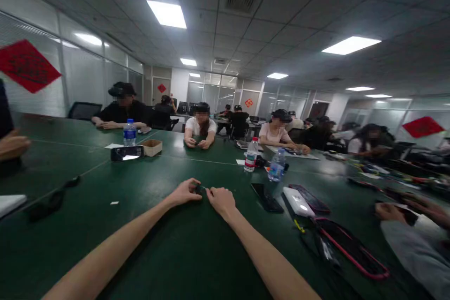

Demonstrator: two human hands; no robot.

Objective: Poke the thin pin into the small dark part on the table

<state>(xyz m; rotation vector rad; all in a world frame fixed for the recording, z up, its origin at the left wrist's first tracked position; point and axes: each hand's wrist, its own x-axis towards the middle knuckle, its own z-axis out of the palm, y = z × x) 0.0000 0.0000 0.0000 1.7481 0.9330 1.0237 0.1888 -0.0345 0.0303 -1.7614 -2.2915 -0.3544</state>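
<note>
Left hand [185, 191] and right hand [222, 200], fingers pinching a tiny object [201, 189] too small to identify, above a green desk [168, 253].

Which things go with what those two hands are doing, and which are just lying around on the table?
Seem part of the job:
- left hand
- right hand
- small dark item between their fingertips, too tiny to identify

Probably just lying about:
- black phone
- white device
- red-capped bottle
- cardboard box
- white scrap
</note>
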